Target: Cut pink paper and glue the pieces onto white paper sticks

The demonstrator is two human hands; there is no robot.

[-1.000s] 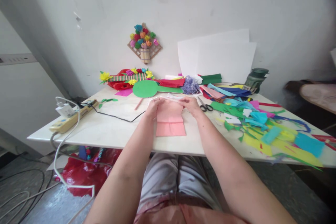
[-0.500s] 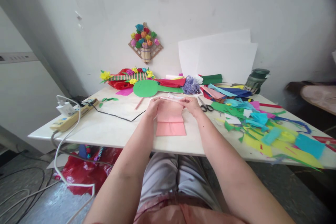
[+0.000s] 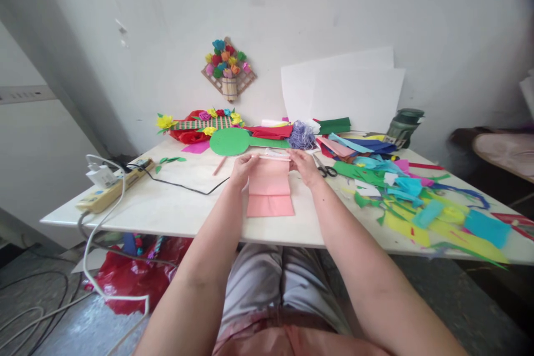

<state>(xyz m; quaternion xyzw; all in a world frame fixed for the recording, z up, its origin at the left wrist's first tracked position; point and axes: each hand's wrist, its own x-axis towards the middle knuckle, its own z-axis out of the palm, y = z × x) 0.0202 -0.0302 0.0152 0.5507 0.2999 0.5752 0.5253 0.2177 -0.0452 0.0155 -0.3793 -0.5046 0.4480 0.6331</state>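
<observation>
A: In the head view, where are the person's hands?

B: Near the middle of the frame. The left hand (image 3: 245,169) pinches the far left corner of a pink paper (image 3: 269,182), and the right hand (image 3: 304,168) pinches its far right corner, thumbs and fingers closed on it.

A: And the paper itself?

B: At the centre of the frame, between the hands, on the white table (image 3: 167,214). A crease runs across it toward the near end. A narrow pale strip lines its far edge; I can't tell whether that is a fold or something separate.

A: What's around it?

B: Just above, a green paddle-shaped piece (image 3: 229,142); right of the right hand, scissors (image 3: 329,171) with dark handles. Colourful paper scraps (image 3: 411,217) spread over the right of the frame, below a dark green bottle (image 3: 404,128).

A: On the left?

B: A power strip (image 3: 98,199) at the table's left end, and flower decoration (image 3: 228,88) on the wall, upper middle.
</observation>
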